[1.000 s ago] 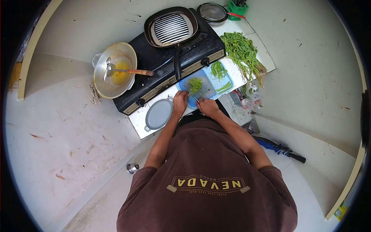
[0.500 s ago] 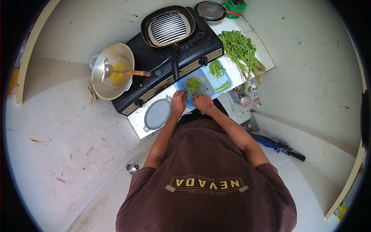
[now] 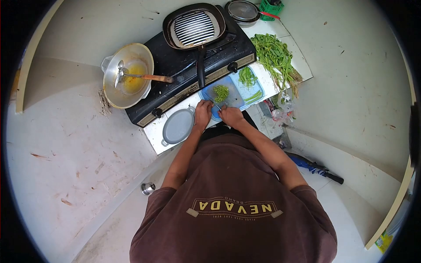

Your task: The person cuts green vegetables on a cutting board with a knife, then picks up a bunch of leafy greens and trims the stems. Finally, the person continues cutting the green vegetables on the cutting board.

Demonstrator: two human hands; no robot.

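My right hand (image 3: pixel 231 117) is closed around a small knife (image 3: pixel 215 105), at the near edge of a blue cutting board (image 3: pixel 237 100). The blade slants up and left toward my left hand (image 3: pixel 203 114). My left fingers are curled at the board's left edge, close to the blade; anything in them is too small to make out. Just beyond the blade lies a pile of finely chopped greens (image 3: pixel 220 93). Longer cut green pieces (image 3: pixel 247 77) and a few green stalks (image 3: pixel 254 97) rest in a light blue tray (image 3: pixel 262 87) at the right.
Left of my left hand is a grey oval dish (image 3: pixel 178 126). Behind the board stands a black stove (image 3: pixel 175 65) with a grill pan (image 3: pixel 194 28) and a wok (image 3: pixel 109 90) holding a ladle (image 3: pixel 151 78). Leafy greens (image 3: pixel 274 52) lie right; a sieve (image 3: pixel 242 11) sits behind.
The view has shifted slightly. Both hands stay at the board's near edge, and the knife blade shows a little more clearly between them. The chopped pile looks much the same.
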